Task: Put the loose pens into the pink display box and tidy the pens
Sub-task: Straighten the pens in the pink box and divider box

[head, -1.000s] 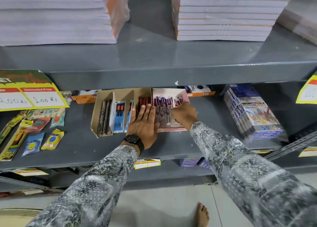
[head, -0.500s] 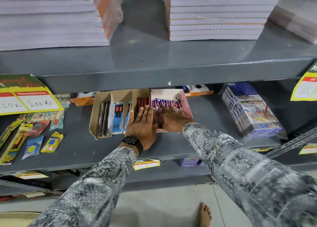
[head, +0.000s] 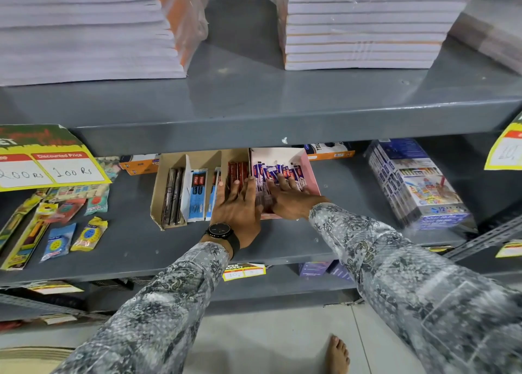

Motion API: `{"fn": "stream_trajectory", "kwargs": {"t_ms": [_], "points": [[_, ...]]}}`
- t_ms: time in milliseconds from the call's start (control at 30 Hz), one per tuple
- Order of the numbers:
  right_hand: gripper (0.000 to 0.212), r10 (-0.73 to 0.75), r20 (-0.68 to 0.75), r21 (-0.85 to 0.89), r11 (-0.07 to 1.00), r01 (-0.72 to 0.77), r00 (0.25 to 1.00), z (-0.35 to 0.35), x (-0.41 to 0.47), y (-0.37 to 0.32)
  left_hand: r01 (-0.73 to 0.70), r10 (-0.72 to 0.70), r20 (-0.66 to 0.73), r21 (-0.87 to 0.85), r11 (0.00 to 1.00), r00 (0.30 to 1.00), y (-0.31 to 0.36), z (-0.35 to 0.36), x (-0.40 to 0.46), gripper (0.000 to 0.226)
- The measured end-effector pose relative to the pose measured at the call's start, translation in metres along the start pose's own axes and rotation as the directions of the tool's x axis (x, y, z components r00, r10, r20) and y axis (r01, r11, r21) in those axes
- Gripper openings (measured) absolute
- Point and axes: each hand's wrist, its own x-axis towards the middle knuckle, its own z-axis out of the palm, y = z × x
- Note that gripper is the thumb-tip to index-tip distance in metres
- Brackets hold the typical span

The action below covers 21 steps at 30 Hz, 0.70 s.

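Two hands [head: 240, 209], one pink display box [head: 309, 173], one watch [head: 219, 230].

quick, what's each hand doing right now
Left hand: open, flat beside the pink display box.
Right hand: open, pressing the pens inside.

Grey metal shelf [head: 282, 240] with stationery

On it are placed a pink display box [head: 309, 173], a brown cardboard tray [head: 158, 192], a colour-pencil pack [head: 418, 187] and small packets [head: 58, 242].

It was a stationery shop: grey metal shelves [head: 254, 113] held handwritten price tags [head: 50, 170], stacked notebooks [head: 364, 31] and packaged pens [head: 197, 192].
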Motion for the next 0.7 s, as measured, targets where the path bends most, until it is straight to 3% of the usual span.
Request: {"fn": "stream_trajectory", "kwargs": {"t_ms": [133,200,333,433,533,700], "points": [[0.078,-0.028,-0.042,0.066,0.997,0.031,0.999,-0.004,0.005,-0.001,-0.007,0.007,0.002,0.004,1.0,1.0,0.0,-0.005,-0.001,0.072],[0.078,-0.029,-0.161,0.082,0.996,0.042,0.987,-0.006,0.003,-0.006,-0.012,0.012,-0.009,-0.004,1.0,1.0,-0.002,-0.006,-0.003,0.074],[0.038,0.104,-0.464,0.124,0.991,-0.051,0.88,-0.015,-0.02,-0.013,-0.042,0.043,-0.046,0.019,0.999,0.998,-0.009,0.0,-0.005,0.073],[0.031,0.141,-0.432,0.097,0.989,-0.109,0.891,-0.01,-0.029,-0.012,-0.049,0.051,-0.049,0.039,0.998,0.997,-0.01,0.002,-0.004,0.074],[0.043,0.082,-0.341,0.024,0.997,-0.079,0.936,-0.003,-0.015,-0.011,-0.05,0.052,-0.074,0.037,0.998,0.996,-0.007,0.0,-0.003,0.075],[0.065,0.11,-0.296,0.14,0.988,-0.071,0.949,-0.005,0.007,-0.01,-0.05,0.054,-0.07,0.059,0.997,0.996,-0.008,0.002,-0.002,0.076]]}}
